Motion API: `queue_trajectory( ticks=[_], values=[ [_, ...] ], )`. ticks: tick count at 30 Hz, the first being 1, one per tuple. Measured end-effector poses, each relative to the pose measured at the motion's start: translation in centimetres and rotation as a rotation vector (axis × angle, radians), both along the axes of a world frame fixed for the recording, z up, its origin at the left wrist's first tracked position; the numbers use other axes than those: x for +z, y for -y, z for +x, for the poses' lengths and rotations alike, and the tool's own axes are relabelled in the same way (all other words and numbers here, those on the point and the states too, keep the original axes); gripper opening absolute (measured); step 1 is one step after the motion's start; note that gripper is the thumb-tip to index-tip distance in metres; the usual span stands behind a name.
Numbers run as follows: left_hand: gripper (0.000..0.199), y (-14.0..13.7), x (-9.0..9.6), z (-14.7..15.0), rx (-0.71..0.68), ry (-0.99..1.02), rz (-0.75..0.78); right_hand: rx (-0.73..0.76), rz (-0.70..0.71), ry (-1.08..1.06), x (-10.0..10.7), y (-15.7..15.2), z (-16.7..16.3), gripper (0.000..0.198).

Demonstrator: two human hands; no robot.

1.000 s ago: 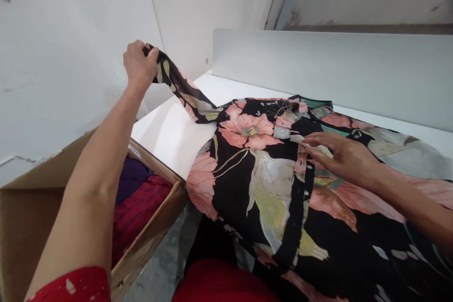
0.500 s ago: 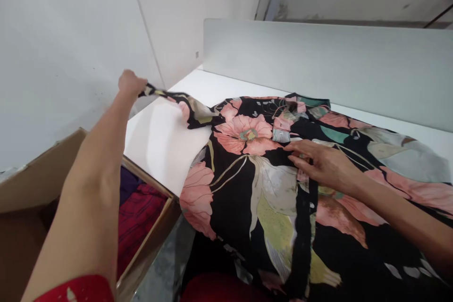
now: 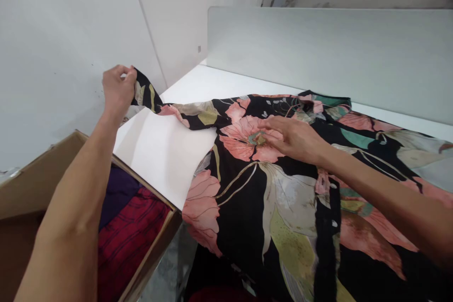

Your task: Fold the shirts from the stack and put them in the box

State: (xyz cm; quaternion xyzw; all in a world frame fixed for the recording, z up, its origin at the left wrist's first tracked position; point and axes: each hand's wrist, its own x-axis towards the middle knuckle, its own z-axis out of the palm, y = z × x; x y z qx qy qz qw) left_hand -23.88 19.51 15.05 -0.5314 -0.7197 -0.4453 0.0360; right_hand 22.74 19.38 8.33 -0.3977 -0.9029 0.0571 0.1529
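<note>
A black shirt printed with large pink flowers and pale leaves lies spread over the white table, its lower part hanging over the near edge. Its collar is toward the back, and a button placket runs down the front. My left hand is closed on the cuff end of one sleeve, holding it up and out beyond the table's left edge. With fingers stretched out, my right hand rests over the big pink flower on the chest, near the shoulder. The far right of the shirt runs out of view.
Below my left arm stands an open cardboard box with a red checked cloth and a dark purple cloth inside. A pale upright panel borders the table's back, and a white wall rises at left.
My left hand has pulled the sleeve further left and straighter. My right hand has moved from the placket leftward and up onto the chest flower. The view has shifted slightly.
</note>
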Motion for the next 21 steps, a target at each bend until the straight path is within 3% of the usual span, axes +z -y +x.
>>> queue_trajectory(
  ticks=[4, 10, 15, 21],
  values=[
    [0.03, 0.6, 0.8, 0.7, -0.004, 0.003, 0.142, 0.017, -0.077, -0.029, 0.1, -3.9, -4.4, 0.045],
    [0.032, 1.6, 1.4, -0.6, 0.01, -0.041, 0.235, 0.038, -0.066, -0.061, -2.7, -6.7, -9.3, 0.061],
    [0.041, 2.9, 2.5, -0.2, -0.061, -0.112, 0.385, 0.029, -0.096, -0.013, -4.4, -6.9, -10.6, 0.067],
    [0.062, 4.1, 5.2, 3.2, -0.079, -0.243, 0.45, 0.052, -0.057, -0.074, -5.4, -7.5, -10.9, 0.061]
  ],
)
